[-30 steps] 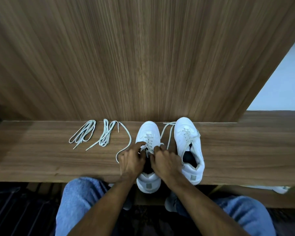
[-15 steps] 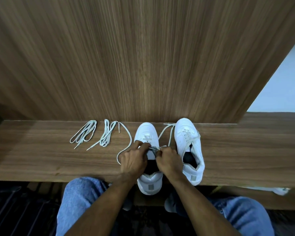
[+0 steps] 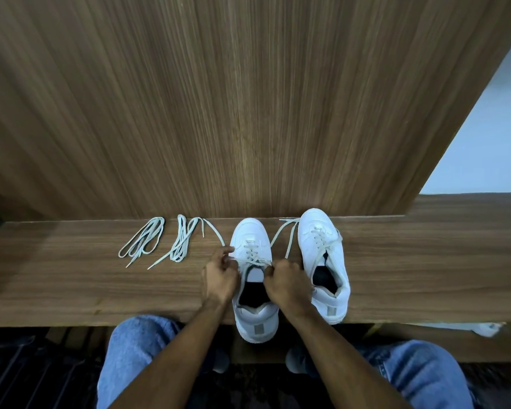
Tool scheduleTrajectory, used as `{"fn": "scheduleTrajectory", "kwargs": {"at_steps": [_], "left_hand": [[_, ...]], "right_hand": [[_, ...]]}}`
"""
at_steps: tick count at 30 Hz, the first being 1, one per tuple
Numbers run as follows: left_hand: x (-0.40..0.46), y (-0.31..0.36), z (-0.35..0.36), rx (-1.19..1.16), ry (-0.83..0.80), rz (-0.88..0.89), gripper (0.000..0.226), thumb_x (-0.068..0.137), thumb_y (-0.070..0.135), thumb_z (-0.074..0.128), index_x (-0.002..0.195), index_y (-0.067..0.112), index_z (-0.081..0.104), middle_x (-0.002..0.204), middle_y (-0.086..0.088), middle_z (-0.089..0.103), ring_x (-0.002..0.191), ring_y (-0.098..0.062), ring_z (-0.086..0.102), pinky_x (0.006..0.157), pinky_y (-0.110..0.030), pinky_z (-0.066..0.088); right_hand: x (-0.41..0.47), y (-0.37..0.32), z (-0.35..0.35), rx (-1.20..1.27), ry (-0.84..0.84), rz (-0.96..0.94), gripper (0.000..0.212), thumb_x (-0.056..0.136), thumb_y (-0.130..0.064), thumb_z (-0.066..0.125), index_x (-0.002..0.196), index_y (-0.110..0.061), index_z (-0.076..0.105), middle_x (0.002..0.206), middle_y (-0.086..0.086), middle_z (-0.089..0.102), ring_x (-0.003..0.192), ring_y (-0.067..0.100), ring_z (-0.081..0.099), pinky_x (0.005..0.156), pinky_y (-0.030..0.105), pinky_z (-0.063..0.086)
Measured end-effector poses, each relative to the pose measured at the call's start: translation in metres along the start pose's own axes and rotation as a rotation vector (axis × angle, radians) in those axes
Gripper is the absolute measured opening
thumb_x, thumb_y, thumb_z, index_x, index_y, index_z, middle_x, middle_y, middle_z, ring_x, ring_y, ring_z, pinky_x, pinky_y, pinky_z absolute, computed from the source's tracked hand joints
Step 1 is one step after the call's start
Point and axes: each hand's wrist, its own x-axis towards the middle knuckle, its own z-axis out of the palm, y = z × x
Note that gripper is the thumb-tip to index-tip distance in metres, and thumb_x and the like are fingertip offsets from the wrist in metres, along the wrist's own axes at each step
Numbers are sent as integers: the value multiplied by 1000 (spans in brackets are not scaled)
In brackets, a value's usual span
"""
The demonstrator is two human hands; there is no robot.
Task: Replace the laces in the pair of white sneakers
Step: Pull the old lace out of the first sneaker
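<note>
Two white sneakers stand side by side on a wooden bench (image 3: 71, 290), toes toward the wall. The left sneaker (image 3: 252, 278) overhangs the front edge with its heel. Its lace (image 3: 252, 255) is threaded through the eyelets. My left hand (image 3: 220, 276) pinches one lace end at the sneaker's left side. My right hand (image 3: 286, 281) grips the other end at its right side, and the lace runs taut between them. The right sneaker (image 3: 325, 261) is laced, with loose ends trailing toward the wall. Two spare lace bundles (image 3: 143, 240) (image 3: 185, 237) lie to the left.
A wood-panelled wall (image 3: 248, 98) rises right behind the bench. My knees in blue jeans (image 3: 136, 349) are below the bench edge. A white object (image 3: 484, 327) pokes out under the bench at the right. Dark slatted floor lies at lower left.
Both hands have moved apart to either side of the left sneaker, pulling the lace ends outward. The tongue and opening of the shoe, earlier covered by the hands, now show.
</note>
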Motion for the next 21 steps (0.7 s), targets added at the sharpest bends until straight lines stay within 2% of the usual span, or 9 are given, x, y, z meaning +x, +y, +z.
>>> {"fn": "scheduleTrajectory", "kwargs": {"at_steps": [2, 4, 7, 10, 12, 15, 16, 18, 21], "left_hand": [[-12, 9, 2, 283, -88, 285, 27, 76, 28, 54, 101, 34, 61, 106, 11, 63, 88, -15, 64, 74, -37, 53], [-18, 14, 7, 587, -123, 511, 22, 83, 36, 55, 104, 31, 60, 112, 13, 55, 97, -13, 58, 72, -33, 48], [-18, 18, 14, 802, -97, 596, 22, 93, 37, 49, 101, 22, 62, 113, 7, 54, 105, -17, 53, 79, -33, 42], [-13, 21, 17, 894, -48, 633, 22, 94, 30, 47, 94, 15, 63, 106, 0, 57, 100, -23, 56, 89, -37, 41], [-11, 24, 14, 721, 40, 592, 13, 90, 26, 53, 88, 15, 61, 96, -1, 58, 88, -23, 59, 85, -38, 43], [3, 32, -1, -1, 291, 194, 6, 89, 13, 55, 85, 10, 57, 81, -5, 58, 73, -17, 65, 66, -27, 46], [8, 33, -6, -192, 369, 95, 6, 89, 12, 54, 84, 8, 56, 75, -7, 58, 71, -18, 67, 64, -27, 48], [16, 26, -14, -211, 405, 75, 4, 88, 10, 53, 84, 10, 55, 76, -7, 59, 77, -31, 64, 73, -35, 51], [12, 10, -10, 18, 230, 287, 6, 87, 16, 58, 93, 18, 55, 93, -3, 58, 88, -28, 58, 80, -39, 50]], "right_hand": [[0, 1, -1, 8, -8, 2, 30, 94, -29, 43, 105, -12, 65, 111, 13, 65, 106, 36, 60, 80, 37, 48], [1, 2, -2, 20, -27, 3, 30, 93, -29, 43, 105, -13, 65, 111, 13, 65, 106, 37, 60, 81, 38, 48], [1, 2, -2, 22, -38, 2, 29, 93, -27, 43, 104, -13, 66, 111, 13, 65, 106, 36, 60, 81, 38, 48], [1, 4, -1, 16, -29, -5, 28, 93, -28, 44, 104, -12, 65, 110, 13, 65, 105, 36, 60, 80, 37, 48], [1, 5, 0, 20, -23, -10, 28, 94, -29, 45, 102, -12, 65, 108, 13, 66, 103, 36, 61, 79, 37, 48], [3, 8, 1, 35, -13, -25, 29, 94, -31, 46, 102, -12, 67, 106, 13, 66, 100, 36, 62, 78, 38, 50], [3, 8, 1, 32, -8, -31, 30, 94, -30, 46, 103, -12, 68, 106, 13, 66, 100, 36, 62, 78, 38, 50], [3, 9, 3, 28, -4, -35, 29, 94, -31, 46, 103, -13, 68, 105, 12, 66, 100, 35, 62, 77, 37, 49], [4, 10, 4, 34, 5, -38, 28, 94, -31, 46, 99, -12, 67, 103, 11, 67, 98, 34, 63, 75, 36, 49]]}}
